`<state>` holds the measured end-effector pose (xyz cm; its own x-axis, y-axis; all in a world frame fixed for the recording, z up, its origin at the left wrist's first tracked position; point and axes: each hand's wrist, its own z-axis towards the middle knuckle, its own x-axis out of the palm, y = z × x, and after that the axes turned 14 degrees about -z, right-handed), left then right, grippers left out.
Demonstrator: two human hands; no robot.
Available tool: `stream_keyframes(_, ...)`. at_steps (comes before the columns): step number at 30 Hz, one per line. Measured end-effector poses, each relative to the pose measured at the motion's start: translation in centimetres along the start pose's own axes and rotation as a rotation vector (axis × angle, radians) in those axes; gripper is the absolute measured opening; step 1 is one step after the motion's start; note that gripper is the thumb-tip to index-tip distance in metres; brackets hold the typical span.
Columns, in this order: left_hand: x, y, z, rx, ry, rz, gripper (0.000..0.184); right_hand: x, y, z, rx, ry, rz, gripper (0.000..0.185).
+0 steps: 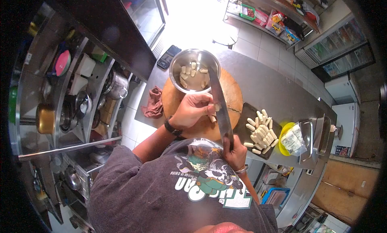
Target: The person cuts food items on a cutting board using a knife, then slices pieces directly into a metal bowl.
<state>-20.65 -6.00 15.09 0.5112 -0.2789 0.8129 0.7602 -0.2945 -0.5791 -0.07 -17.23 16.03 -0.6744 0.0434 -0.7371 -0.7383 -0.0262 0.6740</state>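
While a good heap of pale sticks (263, 134) lies uncut on the dark tray (249, 112), only a scattering of short pieces (188, 71) sits at the bottom of the steel bowl (179, 60), so from where I stand the cutting looks to be in its early part, with far more left than done. The bowl rests over the far part of the round wooden board (233, 91); the tray is just beside the board, on the person's right. The left hand (195, 110) is over the board, palm turned inward and fingers curled, thumb and fingertips pinching a pale piece (217, 108) right against the blade. One more short piece (212, 119) shows on the wood beneath. The right hand (234, 154), low and close to the shirt (161, 184), is wrapped round the handle of the long knife (223, 116), whose blade points away from the body, tip above the bowl. Both elbows are bent, and the left forearm slants inward across the table's near side.
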Motion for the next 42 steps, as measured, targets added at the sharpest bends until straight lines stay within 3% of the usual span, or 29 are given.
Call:
stream_keyframes(5, 0.3, 0.5, 0.0, -0.05, -0.006, -0.043, 0.018, 0.3, -0.1, 0.2, -0.015, -0.028, 0.002, 0.021)
stream_keyframes(7, -0.1, 0.5, 0.3, 0.021, -0.147, 0.056, 0.02, 0.4, -0.5, 0.1, -0.025, -0.048, -0.015, 0.021)
stream_keyframes(10, -2.0, -1.6, 2.4, 0.174, -0.327, 0.457, 0.025, 0.3, -0.5, 0.0, 0.042, -0.138, 0.019, 0.021)
stream_keyframes(11, -2.3, -2.2, 2.7, 0.175, -0.327, 0.458, 0.025, 0.3, -0.7, -0.1, 0.036, -0.156, 0.02, 0.021)
stream_keyframes(13, -2.3, -2.8, 3.3, 0.468, -0.354, 1.04, 0.03, 0.0, -1.0, -0.2, 0.034, -0.181, 0.015, 0.021)
stream_keyframes(15, -2.3, -1.8, 3.0, 0.375, -0.313, 1.084, 0.031, -0.2, -1.0, -0.4, 0.04, -0.185, -0.047, 0.021)
stream_keyframes(17, -4.7, 1.5, 3.4, 0.288, 0.108, 1.178, 0.026, -0.2, -0.9, -0.4, 0.057, -0.19, -0.022, 0.02)
stream_keyframes(19, -4.6, 4.2, 3.0, 0.141, 0.183, 1.236, 0.022, -0.1, -0.8, -0.2, 0.071, -0.2, 0.003, 0.019)
stream_keyframes(20, -6.4, 6.4, 3.2, 0.26, 0.239, 1.342, 0.032, 0.0, -0.8, -0.2, 0.057, -0.218, 0.021, 0.02)
stream_keyframes(21, -6.6, 7.5, 3.0, 0.257, 0.242, 1.34, 0.032, 0.1, -0.7, -0.2, 0.044, -0.235, 0.037, 0.021)
stream_keyframes(23, -7.0, 9.1, 2.8, -0.022, -0.027, 1.51, 0.04, 0.1, -1.1, -0.4, 0.037, -0.24, 0.01, 0.021)
stream_keyframes(27, -6.9, 9.4, 3.9, 0.016, -0.085, 1.297, 0.039, -0.3, -1.6, -0.8, 0.059, -0.18, -0.052, 0.016)
stream_keyframes(33, -9.0, 9.9, 4.5, 0.017, -0.094, 1.34, 0.023, 0.1, -1.5, -0.6, 0.053, -0.174, -0.021, 0.016)
stream_keyframes(37, -7.8, 8.7, 3.7, 0.075, -0.082, 1.327, 0.023, 0.2, -1.4, -0.5, 0.061, -0.168, -0.026, 0.015)
stream_keyframes(39, -7.2, 7.8, 3.0, -0.187, -0.089, 1.292, 0.019, 0.3, -1.6, -0.5, 0.076, -0.155, -0.004, 0.016)
stream_keyframes(40, -6.8, 7.6, 2.3, -0.19, -0.089, 1.29, 0.019, 0.2, -1.6, -0.6, 0.079, -0.154, -0.005, 0.016)
stream_keyframes(42, -5.8, 7.0, 1.0, 0.065, -0.172, 1.442, 0.017, 0.1, -1.5, -0.5, 0.078, -0.148, 0.0, 0.017)
